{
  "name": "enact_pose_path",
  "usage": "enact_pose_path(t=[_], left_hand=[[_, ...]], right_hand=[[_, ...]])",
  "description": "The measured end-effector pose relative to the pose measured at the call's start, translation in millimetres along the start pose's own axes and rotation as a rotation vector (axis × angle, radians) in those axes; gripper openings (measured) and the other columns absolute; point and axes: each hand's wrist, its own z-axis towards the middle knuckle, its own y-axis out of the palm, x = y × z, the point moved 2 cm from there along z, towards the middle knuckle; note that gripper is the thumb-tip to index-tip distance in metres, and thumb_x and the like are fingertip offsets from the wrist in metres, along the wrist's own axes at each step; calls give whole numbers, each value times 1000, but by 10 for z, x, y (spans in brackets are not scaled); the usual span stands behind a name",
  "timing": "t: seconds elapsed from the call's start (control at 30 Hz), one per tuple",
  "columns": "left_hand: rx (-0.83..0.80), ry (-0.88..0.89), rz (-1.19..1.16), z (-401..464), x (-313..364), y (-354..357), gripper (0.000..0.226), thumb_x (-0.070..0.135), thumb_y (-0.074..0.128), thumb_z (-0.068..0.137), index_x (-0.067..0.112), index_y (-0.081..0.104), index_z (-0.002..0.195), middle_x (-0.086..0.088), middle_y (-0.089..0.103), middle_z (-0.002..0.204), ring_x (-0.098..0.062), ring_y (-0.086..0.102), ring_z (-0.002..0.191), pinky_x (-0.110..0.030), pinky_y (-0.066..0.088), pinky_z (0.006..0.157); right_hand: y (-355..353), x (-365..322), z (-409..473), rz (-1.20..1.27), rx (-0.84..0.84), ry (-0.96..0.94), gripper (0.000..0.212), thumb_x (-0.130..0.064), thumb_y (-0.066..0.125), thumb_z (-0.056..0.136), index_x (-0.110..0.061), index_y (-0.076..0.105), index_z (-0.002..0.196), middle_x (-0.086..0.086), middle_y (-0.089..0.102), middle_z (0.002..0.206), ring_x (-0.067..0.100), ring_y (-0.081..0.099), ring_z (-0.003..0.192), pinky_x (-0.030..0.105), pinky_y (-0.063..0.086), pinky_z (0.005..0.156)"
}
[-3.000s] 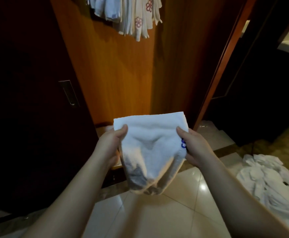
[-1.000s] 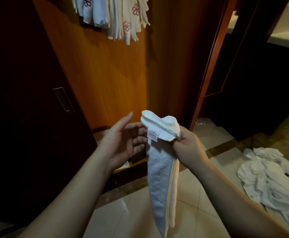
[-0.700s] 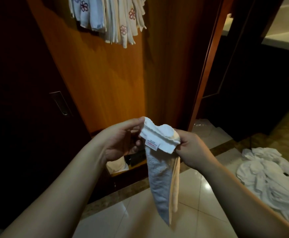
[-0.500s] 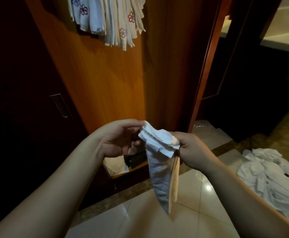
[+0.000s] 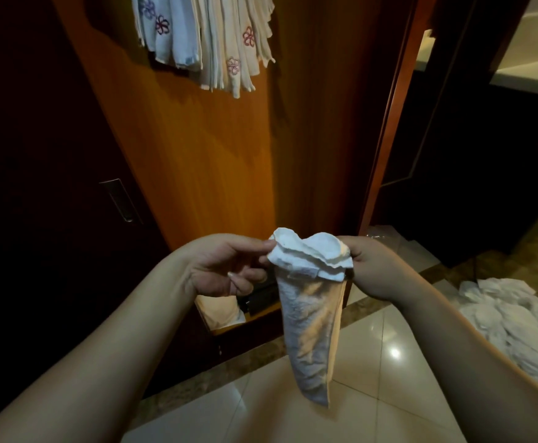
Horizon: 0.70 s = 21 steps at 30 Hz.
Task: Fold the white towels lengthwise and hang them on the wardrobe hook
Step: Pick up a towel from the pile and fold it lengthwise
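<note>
Dead centre of the frame, the folded towel [image 5: 309, 302] dangles, both hands pinching its bunched top: left hand [image 5: 229, 266] at one corner, right hand [image 5: 369, 270] closed round the other. Looks soft, light, floppy; I'd keep hold of that top fold so the layers don't slide apart.

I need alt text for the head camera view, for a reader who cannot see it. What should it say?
Two bare hands hold the top of a folded white towel that hangs down narrow: the left hand pinches its left corner, the right hand grips its right. Above, flower-embroidered towels hang on the wooden wardrobe panel; a pile of white towels lies on the tiled floor.
</note>
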Motion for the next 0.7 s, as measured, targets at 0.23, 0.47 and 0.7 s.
enact_pose_path(t=[0.23,0.47,0.7], left_hand=[[33,27,-11,41,-58,10,12,24,66,85,17,60,77,4,45,64,-7,42,56,-15,26,45],[364,106,341,-26,74,30,21,10,63,86,15,55,67,1,43,62,-7,38,48,-18,23,42],[801,350,987,-135,142,251,18,16,71,81,18,55,74,-4,53,72,-19,50,61,-29,38,52]], right_hand=[[-13,-56,1,-3,-83,-17,44,-12,64,96,-55,72,92,-30,72,95,-9,65,92,4,43,77],[-11,19,-18,-68,-53,19,48,-12,64,96,-59,70,94,-31,71,96,-8,65,93,10,44,76],[55,-23,0,-146,-23,-29,70,-6,63,95,-74,60,79,-46,62,84,-19,58,86,0,38,71]])
